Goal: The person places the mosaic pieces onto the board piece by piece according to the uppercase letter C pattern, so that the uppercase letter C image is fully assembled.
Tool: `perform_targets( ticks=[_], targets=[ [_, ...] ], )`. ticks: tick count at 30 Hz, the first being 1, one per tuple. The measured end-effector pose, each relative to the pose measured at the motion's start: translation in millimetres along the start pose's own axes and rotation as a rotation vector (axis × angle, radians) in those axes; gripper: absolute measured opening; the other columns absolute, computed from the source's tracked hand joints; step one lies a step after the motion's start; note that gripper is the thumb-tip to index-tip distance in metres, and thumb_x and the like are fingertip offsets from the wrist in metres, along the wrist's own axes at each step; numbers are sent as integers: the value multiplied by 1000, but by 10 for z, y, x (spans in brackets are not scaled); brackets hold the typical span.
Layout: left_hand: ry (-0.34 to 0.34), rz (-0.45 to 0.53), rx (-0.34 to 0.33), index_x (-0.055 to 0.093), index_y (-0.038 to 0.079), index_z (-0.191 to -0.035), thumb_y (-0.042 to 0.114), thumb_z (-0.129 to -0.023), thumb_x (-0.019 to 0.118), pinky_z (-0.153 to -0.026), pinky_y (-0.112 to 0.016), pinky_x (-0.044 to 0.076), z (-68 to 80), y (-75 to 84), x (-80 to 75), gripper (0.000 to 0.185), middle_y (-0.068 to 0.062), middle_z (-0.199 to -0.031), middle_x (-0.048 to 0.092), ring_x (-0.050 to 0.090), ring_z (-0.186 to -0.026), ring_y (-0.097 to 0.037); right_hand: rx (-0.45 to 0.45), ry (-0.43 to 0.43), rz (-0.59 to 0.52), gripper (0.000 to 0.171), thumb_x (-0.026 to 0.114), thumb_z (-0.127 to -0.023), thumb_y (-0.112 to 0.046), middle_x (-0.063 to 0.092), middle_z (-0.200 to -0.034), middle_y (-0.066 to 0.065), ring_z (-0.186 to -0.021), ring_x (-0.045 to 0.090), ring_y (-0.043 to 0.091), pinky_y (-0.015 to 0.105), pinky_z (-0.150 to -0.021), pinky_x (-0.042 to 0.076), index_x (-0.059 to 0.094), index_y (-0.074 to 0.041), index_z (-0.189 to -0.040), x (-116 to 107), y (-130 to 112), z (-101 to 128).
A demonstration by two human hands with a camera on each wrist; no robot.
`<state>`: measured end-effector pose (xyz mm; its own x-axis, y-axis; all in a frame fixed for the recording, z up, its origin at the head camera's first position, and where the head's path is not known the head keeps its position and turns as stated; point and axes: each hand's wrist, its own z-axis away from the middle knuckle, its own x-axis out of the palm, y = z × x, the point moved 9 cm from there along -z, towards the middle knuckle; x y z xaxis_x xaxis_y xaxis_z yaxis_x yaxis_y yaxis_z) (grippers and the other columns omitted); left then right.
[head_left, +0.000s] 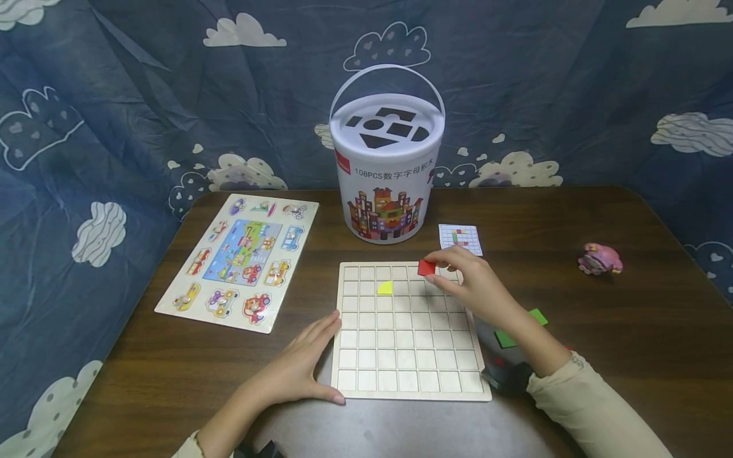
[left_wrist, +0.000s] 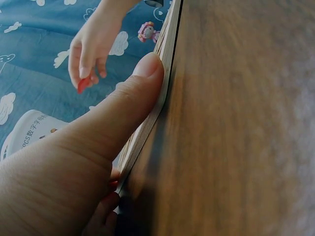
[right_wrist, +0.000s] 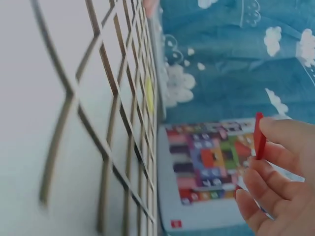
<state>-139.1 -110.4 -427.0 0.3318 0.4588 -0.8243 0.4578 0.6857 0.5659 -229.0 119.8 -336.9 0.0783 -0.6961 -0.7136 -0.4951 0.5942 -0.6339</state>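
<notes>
My right hand pinches a red square tile between thumb and fingers, over the far right part of a wooden grid board. In the right wrist view the thin red tile is held apart from the board's surface. A yellow quarter-round tile lies in a cell of the second row from the far edge. My left hand rests against the board's left edge, thumb near the front corner and fingers extended. In the left wrist view the thumb touches the board's side.
Behind the board stands a white lidded bucket with shape holes. A small pattern card lies beyond the right hand. Green tiles sit partly under the right forearm. A vehicle puzzle board lies left, a pink toy right.
</notes>
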Motion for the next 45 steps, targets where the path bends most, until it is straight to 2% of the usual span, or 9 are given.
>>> perform_targets(
  ticks=[5,11,17,21,27,34,45],
  targets=[
    [-4,2,0,16,10,-144,69,-53,68,-102,-50,18,-2,1,2,120,-2,-150,9,11,-134,-20,6,-25,-55,31,68,-81,-13,59,-101,5,-89,53,24,40,-74,47,61,-6,-110,197,1,-90],
    [-4,1,3,16,10,-144,68,-53,68,-102,-51,18,-7,4,2,120,-2,-150,9,11,-134,-20,30,-97,-113,26,66,-82,-12,58,-98,2,-87,54,19,36,-76,48,63,-5,-106,430,136,-142],
    [-5,0,4,16,9,-144,68,-53,68,-102,-51,18,-7,13,-4,120,-2,-150,9,11,-134,-20,72,-164,-59,25,67,-82,-17,58,-98,2,-87,51,18,35,-78,45,64,-8,-105,575,281,-122],
    [0,4,6,17,9,-144,68,-53,68,-102,-51,18,-5,13,-6,120,-2,-150,9,11,-133,-21,62,-187,-13,24,67,-82,-18,58,-99,1,-89,51,16,34,-80,44,65,-9,-104,620,315,-120],
    [10,2,5,17,9,-144,68,-53,68,-101,-51,19,-5,2,0,120,-2,-150,10,12,-133,-22,42,-209,1,26,67,-81,-20,55,-95,0,-79,45,15,30,-67,42,65,-10,-105,662,319,-133],
    [8,5,4,18,8,-144,68,-53,68,-102,-50,18,-8,6,-3,120,-3,-149,11,12,-133,-22,24,-212,31,23,64,-83,-17,54,-98,1,-83,45,16,32,-74,42,64,-8,-103,678,297,-130],
    [1,10,-1,18,8,-144,68,-53,69,-103,-47,17,-10,15,-12,120,-4,-149,12,12,-133,-20,1,-215,97,22,65,-82,-14,54,-93,1,-79,46,14,29,-69,43,66,-9,-104,699,246,-156]
  ],
)
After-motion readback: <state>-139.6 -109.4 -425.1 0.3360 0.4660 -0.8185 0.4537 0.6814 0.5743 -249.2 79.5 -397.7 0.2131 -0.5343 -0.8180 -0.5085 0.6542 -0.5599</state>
